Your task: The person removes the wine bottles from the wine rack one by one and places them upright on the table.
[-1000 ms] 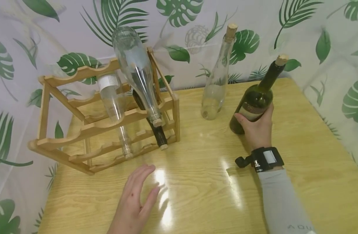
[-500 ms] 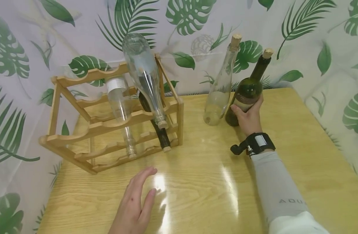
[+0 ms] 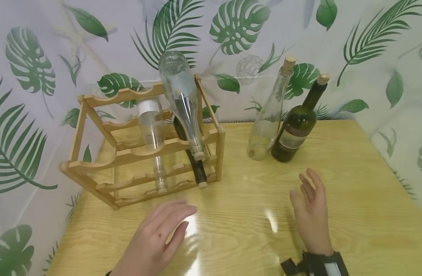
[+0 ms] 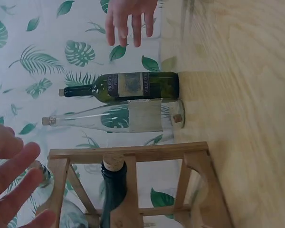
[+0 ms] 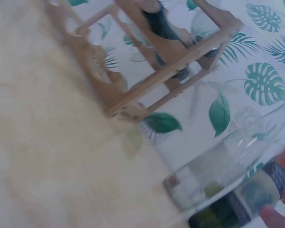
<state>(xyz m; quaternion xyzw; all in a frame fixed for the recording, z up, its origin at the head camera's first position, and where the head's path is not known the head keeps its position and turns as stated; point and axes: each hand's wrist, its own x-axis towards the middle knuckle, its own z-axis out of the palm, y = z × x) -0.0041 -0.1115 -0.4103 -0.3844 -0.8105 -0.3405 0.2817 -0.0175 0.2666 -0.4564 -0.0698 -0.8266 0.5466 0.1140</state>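
Observation:
A dark green corked wine bottle (image 3: 298, 126) stands on the wooden table (image 3: 352, 199), touching a clear corked bottle (image 3: 269, 119) on its left. My right hand (image 3: 309, 207) hovers open in front of them, holding nothing. My left hand (image 3: 162, 234) hangs open over the table's front, just before the wooden wine rack (image 3: 142, 153). The rack holds a clear bottle (image 3: 181, 99) on top, a labelled clear bottle (image 3: 152, 134) and a dark bottle (image 3: 193, 165), necks toward me. The left wrist view shows the green bottle (image 4: 128, 87), the clear bottle (image 4: 133, 116) and the rack (image 4: 133, 185).
A leaf-print curtain (image 3: 231, 38) closes in the table at the back and both sides. The right wrist view is blurred and shows the rack (image 5: 156, 61) and the two bottles' bases (image 5: 218, 190). Bare tabletop lies between my hands and to the right of the bottles.
My right hand set the green bottle down beside the clear bottle, let go and drew back toward me. The left hand stayed open over the table.

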